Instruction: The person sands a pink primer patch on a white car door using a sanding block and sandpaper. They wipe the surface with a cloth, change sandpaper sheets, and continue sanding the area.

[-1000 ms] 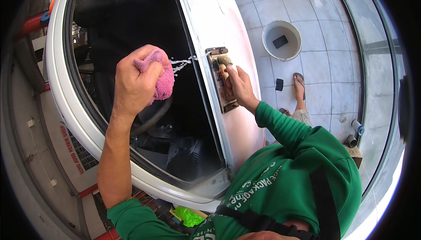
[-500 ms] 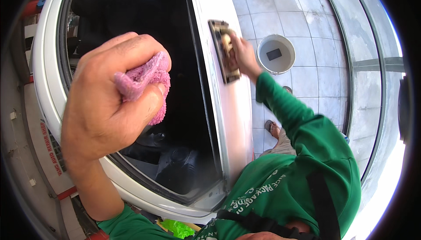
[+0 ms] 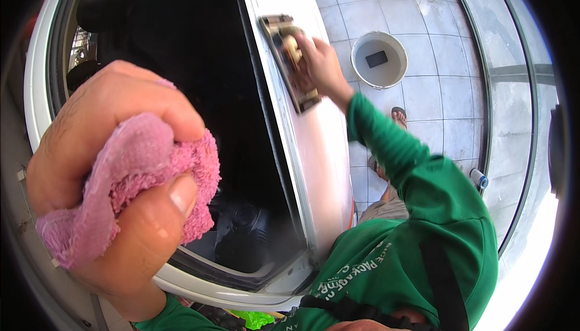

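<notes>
Close to the view's left side, my left hand (image 3: 127, 98) is closed round a crumpled pink terry cloth (image 3: 196, 177), raised over the dark window opening (image 3: 193, 119) of a white car. My right hand (image 3: 326, 68) grips a long sanding block (image 3: 287, 68) by its pale knob handle. The block lies lengthwise along the car's body panel (image 3: 320, 168), just beside the window edge. Its underside is hidden. The panel shows a pinkish, dull patch toward me. Part of my right fingers is hidden behind the handle.
A white bucket (image 3: 355, 68) with a dark rectangular pad (image 3: 376, 59) in it stands on the tiled floor (image 3: 423, 98) to the right. My sandalled feet are below it. A small blue-and-white cylinder (image 3: 479, 178) is near a glass wall. Bright green plastic (image 3: 254, 319) shows at the bottom.
My left hand with the cloth has come nearer the camera and moved left and down. The sanding block, in my right hand, has shifted up and left along the panel and tilted slightly.
</notes>
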`<control>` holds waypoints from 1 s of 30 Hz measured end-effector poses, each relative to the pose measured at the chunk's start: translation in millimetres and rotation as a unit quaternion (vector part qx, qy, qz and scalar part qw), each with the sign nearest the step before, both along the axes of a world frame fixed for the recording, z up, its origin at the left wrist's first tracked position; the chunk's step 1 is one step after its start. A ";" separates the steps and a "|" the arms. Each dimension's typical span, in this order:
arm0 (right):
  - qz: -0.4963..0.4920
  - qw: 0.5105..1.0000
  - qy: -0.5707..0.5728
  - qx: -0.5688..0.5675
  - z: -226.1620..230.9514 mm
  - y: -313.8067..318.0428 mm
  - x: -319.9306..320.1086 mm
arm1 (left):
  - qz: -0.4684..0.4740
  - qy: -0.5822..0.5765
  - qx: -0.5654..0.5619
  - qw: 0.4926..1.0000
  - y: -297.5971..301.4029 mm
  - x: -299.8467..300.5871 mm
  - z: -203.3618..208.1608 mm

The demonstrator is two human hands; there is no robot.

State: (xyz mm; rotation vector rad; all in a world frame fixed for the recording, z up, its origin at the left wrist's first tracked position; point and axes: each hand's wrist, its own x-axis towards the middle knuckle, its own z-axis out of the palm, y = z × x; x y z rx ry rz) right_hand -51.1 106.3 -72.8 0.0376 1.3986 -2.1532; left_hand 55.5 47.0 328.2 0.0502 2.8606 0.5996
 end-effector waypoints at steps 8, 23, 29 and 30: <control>0.025 0.998 -0.042 0.028 -12.1 18.8 32.2 | 0.038 -0.015 -0.037 0.998 -5.4 -15.7 -0.6; 0.051 0.999 -0.010 0.005 -12.8 21.0 5.5 | 0.065 0.004 0.009 0.998 -4.2 -16.9 -9.5; 0.043 0.985 0.111 0.124 -35.1 62.2 109.6 | 0.008 -0.007 -0.005 1.000 -10.1 -13.9 -6.0; 0.049 0.987 0.086 0.127 -40.7 41.5 64.3 | 0.005 -0.011 -0.007 1.000 -6.8 -15.8 -5.8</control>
